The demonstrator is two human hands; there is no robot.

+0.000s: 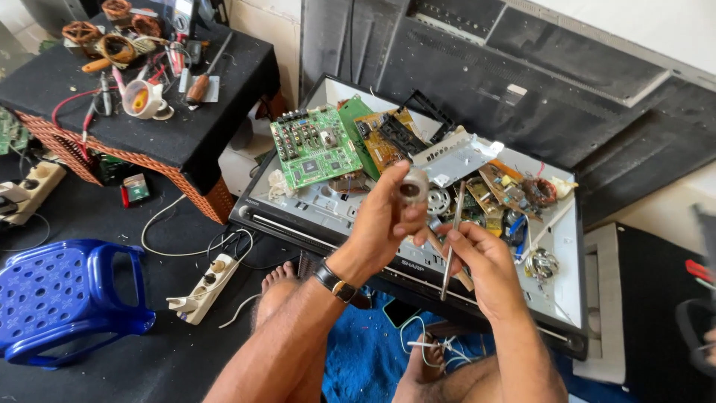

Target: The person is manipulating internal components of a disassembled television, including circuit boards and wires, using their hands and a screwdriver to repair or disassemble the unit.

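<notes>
Head view, sole record. My left hand [384, 220] is raised above the near edge of the flat grey television back panel [298, 213], fingers clamped round a small pale grey cylindrical part with a dark bore [412, 186], bore turned toward me. My right hand [477, 257] sits just right of it, also over that near edge, thumb and forefinger pinched shut on a thin straight metal rod [450, 242] that runs steeply upward beside the part; whether its tip touches the part I cannot tell. Risk, in my judgement: the part is held by fingertips alone, so a sideways push from the rod could twist it loose and drop it among the loose boards on the panel, where it would be hard to find; the rod could also slip and jab my left fingers. Pose: both forearms reach forward from below, left wrist bent back and wearing a dark strap watch [334, 282], right wrist nearly straight. On the panel's far left lies a green circuit board [315, 146]; left of the panel, on the dark floor, a blue plastic stool [60, 295].
</notes>
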